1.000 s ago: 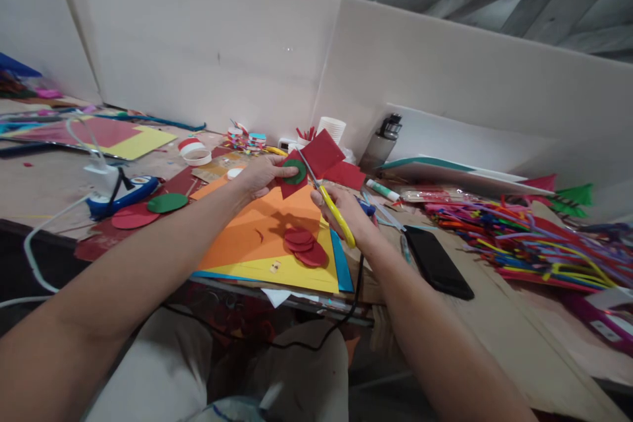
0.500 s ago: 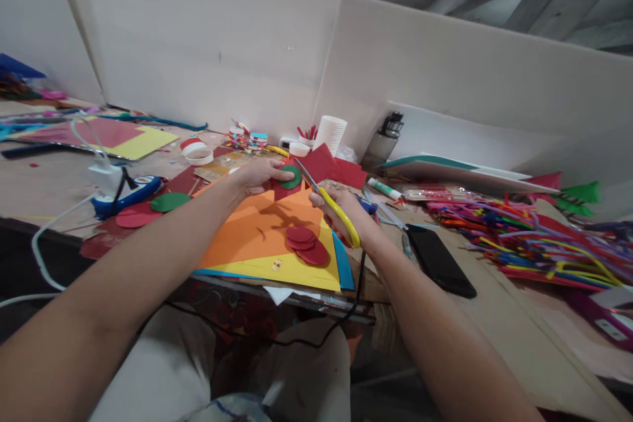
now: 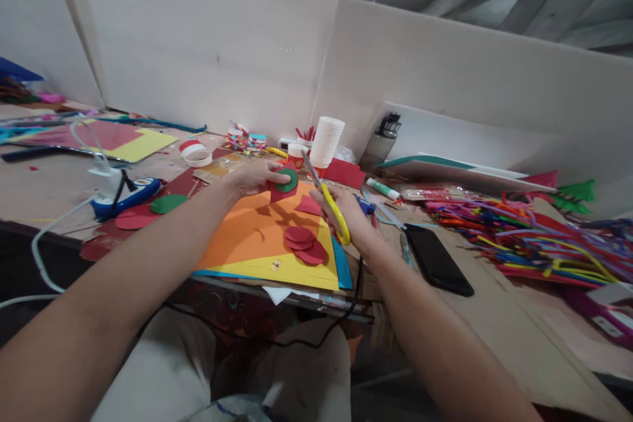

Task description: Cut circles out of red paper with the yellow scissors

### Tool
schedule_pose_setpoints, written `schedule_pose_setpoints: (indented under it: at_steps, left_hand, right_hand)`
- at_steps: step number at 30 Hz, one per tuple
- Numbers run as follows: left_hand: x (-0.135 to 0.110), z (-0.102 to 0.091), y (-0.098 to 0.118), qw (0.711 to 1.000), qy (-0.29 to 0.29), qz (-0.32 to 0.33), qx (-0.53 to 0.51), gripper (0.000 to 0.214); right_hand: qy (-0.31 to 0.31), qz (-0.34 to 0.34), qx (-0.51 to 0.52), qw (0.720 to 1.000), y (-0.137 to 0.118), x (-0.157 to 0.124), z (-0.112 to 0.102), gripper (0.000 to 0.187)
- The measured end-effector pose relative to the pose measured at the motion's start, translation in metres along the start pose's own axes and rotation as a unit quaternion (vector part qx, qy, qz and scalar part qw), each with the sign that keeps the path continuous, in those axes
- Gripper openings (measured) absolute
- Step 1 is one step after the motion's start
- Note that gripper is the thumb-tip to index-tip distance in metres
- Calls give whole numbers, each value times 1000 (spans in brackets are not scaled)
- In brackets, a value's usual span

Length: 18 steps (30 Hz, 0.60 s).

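Note:
My left hand (image 3: 254, 177) pinches a green disc (image 3: 286, 180) pressed against a small piece of dark red paper (image 3: 281, 192). My right hand (image 3: 346, 211) grips yellow-handled scissors (image 3: 330, 206), blades pointing up and left, just right of the disc. A cut-off red scrap (image 3: 308, 205) lies on the orange sheet (image 3: 250, 231) under my hands. A small pile of red paper circles (image 3: 304, 245) rests on the orange and yellow sheets.
A black phone (image 3: 438, 260) lies right of my right hand. Colourful pipe cleaners (image 3: 534, 244) cover the right side. A stack of white cups (image 3: 326, 141), a bottle (image 3: 382, 143), tape rolls (image 3: 196, 152), a glue gun (image 3: 123, 192) and red and green discs (image 3: 151, 211) sit around.
The large red piece that stood above the scissors is gone from my left hand; a red scrap now lies on the orange sheet. My hands have dropped slightly towards the table.

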<state>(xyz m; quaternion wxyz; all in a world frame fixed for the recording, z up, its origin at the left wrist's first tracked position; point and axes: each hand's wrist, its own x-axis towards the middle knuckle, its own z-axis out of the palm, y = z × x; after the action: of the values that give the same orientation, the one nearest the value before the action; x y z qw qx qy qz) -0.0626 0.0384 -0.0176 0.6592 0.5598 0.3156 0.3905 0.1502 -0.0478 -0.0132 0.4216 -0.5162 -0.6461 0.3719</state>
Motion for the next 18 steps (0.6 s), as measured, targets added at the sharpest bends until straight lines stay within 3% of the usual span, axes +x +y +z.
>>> schedule_pose_setpoints:
  at_steps: [4,8,12,15,18]
  left_hand:
    - [-4,18,-1,997,-23,61,39,23]
    - [-9,34,-1,986,-35,100,127,29]
    - [-12,41,-1,976,-46,125,175,38]
    - [-11,44,-4,982,-8,122,144,35]
    - [-7,47,-8,995,10,97,34,34]
  right_hand:
    - [30,-36,70,996,-2,4,-2,47]
    - [9,-116,117,986,0,6,-1,51]
    - [2,-129,150,980,5,9,2,52]
    - [23,-121,170,978,6,10,2,52]
    - [68,-117,200,970,6,9,1,53]
